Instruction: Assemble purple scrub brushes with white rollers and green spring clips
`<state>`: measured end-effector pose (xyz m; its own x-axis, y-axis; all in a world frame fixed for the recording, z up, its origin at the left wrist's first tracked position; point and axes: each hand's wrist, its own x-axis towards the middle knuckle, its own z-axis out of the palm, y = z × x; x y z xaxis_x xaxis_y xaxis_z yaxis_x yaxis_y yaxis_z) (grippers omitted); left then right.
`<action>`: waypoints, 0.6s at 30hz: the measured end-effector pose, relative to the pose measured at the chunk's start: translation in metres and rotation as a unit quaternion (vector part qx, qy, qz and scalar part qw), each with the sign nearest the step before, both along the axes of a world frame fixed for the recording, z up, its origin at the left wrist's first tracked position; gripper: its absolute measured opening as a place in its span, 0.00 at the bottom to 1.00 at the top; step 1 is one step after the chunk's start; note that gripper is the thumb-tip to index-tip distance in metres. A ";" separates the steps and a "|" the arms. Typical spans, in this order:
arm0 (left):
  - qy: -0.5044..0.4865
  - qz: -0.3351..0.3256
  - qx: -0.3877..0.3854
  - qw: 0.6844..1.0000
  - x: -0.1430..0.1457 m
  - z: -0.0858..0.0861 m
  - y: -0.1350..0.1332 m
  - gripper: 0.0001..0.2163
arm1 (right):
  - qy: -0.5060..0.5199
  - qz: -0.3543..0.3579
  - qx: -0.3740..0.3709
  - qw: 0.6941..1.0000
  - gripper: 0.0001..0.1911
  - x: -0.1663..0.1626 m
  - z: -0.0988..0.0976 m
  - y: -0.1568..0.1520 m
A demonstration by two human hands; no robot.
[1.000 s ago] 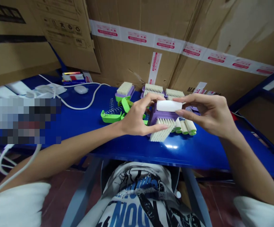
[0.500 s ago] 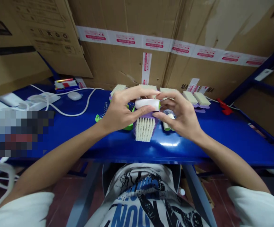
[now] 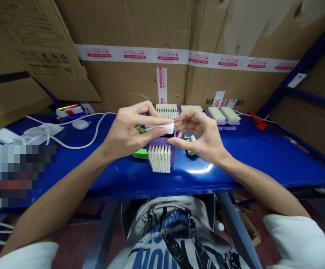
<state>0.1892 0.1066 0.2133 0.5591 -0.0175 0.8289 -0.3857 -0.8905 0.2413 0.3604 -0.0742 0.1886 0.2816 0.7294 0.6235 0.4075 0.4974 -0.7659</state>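
Note:
My left hand (image 3: 134, 129) pinches a white ribbed roller (image 3: 159, 129) with a green end, held level between thumb and fingers. My right hand (image 3: 198, 136) is at the roller's right end, fingertips close to the green part; its thumb is apart from the curled fingers, near a purple edge. Beneath both hands lies a purple-backed brush (image 3: 159, 158) with cream bristles, partly covered by them. Bright green plastic (image 3: 140, 153) shows below my left hand. Beside my right thumb, a small white and green cylinder (image 3: 192, 144) is partly hidden.
Along the back stand more cream-bristled brushes (image 3: 166, 110), two of them with purple bases (image 3: 226, 115) at the right. A red object (image 3: 258, 121) lies beyond. White cable (image 3: 95, 138), a mouse (image 3: 80, 124) and a power strip (image 3: 45, 132) occupy the left. Cardboard (image 3: 140, 22) walls the rear.
The view has shifted slightly, so things appear further left. My right hand has drawn back from the roller to its end, while my left hand keeps it pinched.

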 end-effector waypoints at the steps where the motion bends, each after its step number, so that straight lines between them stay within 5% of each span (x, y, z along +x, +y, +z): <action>1: 0.002 -0.006 0.001 1.000 0.000 0.001 0.000 0.09 | 0.000 0.002 0.004 1.000 0.34 0.000 -0.001 0.000; 18: -0.003 0.039 0.034 0.999 -0.006 -0.002 -0.004 0.12 | -0.022 0.012 0.023 0.999 0.31 0.002 -0.012 0.001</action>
